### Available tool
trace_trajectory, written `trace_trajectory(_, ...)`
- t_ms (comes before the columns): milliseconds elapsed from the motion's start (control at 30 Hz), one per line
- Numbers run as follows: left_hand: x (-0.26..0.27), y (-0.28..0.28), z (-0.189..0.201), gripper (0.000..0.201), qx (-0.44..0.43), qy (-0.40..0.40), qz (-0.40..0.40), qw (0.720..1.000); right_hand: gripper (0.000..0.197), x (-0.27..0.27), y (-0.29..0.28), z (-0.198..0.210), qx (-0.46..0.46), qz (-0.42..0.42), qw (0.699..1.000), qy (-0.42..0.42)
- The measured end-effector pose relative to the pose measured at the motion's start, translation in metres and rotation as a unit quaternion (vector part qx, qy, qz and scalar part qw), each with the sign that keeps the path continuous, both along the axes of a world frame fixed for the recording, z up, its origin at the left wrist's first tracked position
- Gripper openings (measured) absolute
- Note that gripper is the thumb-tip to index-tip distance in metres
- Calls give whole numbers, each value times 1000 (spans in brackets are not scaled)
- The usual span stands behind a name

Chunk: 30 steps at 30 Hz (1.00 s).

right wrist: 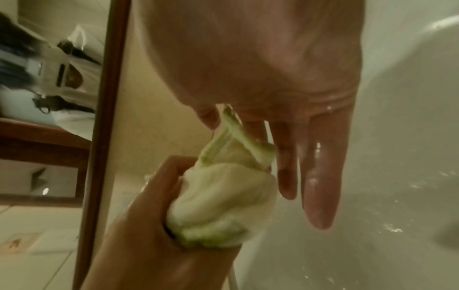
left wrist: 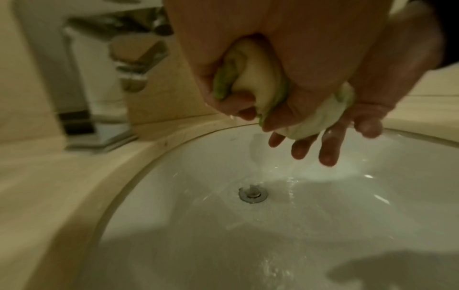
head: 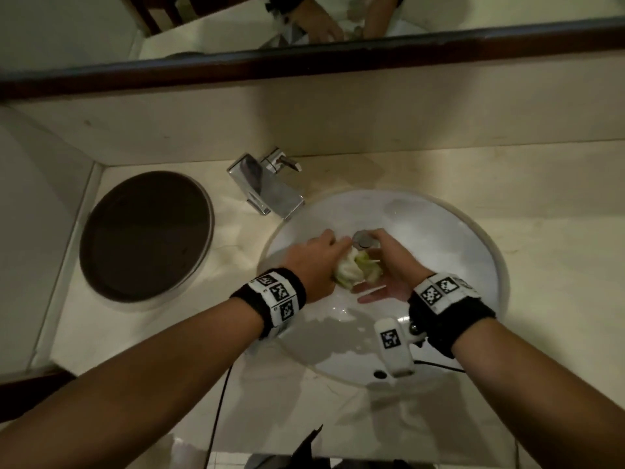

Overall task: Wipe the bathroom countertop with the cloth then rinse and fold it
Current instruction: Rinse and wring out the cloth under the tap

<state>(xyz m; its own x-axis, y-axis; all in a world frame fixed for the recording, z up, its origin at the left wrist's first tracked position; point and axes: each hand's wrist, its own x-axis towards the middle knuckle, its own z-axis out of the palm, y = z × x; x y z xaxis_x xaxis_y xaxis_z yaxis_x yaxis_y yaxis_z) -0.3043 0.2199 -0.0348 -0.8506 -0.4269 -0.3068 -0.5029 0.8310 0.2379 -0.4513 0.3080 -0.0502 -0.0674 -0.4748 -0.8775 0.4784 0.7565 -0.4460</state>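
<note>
Over the white sink (head: 456, 238), both hands are working a balled-up, wet white-and-green cloth (head: 351, 270). Left hand (head: 313, 262) has its fingers curled tight around the wad, basically squeezing it. Right hand (head: 389, 269) is mostly loose, its long fingers (right wrist: 320, 186) hanging straight and dripping, while thumb and forefinger pinch the green edge of the cloth. It's all held above the drain (left wrist: 253, 194), and the basin looks wet. Chrome faucet (head: 267, 184) sits at the back left on the beige countertop (head: 541, 184), with a round dark lid (head: 145, 235) further left.
</note>
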Motion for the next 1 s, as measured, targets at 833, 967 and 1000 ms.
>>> trace_trajectory(833, -63, 35, 65, 13, 16, 0, 124, 992, 30, -6, -9, 57, -79, -11, 909, 409)
trace_trajectory(967, -71, 22, 72, 10, 80, 23, 109, 991, 40, -10, -17, 76, -106, -4, 871, 480)
trace_trajectory(1000, -72, 19, 73, 14, 100, 30, 105, 989, 39, -12, -18, 80, -118, -5, 867, 483)
